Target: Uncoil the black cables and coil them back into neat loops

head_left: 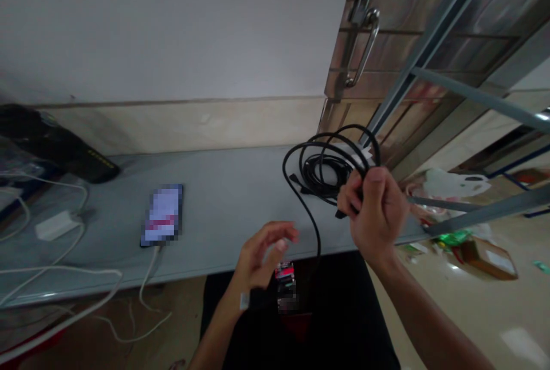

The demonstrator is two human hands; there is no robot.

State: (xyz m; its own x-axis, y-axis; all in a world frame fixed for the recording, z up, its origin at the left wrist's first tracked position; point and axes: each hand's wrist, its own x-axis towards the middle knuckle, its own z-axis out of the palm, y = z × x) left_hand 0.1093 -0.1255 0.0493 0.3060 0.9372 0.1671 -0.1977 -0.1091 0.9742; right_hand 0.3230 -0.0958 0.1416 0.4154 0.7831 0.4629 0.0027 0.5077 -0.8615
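Loops of black cable (361, 158) are gathered in my right hand (378, 209), with its fingers closed around them above the table's right end. One length of this cable hangs down in a curve toward my lap. My left hand (264, 255) is beside that hanging length, fingers curved and thumb apart, with nothing visible in it. Behind the held loops, a second coil of black cable (310, 178) lies on the grey table (227, 187). My right fist partly hides the held loops.
To the left, a phone (162, 212) is plugged into a white cable (148, 278). A white adapter (57, 225) and a black bottle (64, 144) lie farther left. A metal frame (429, 32) rises at right, near a cardboard box (490, 258) on the floor.
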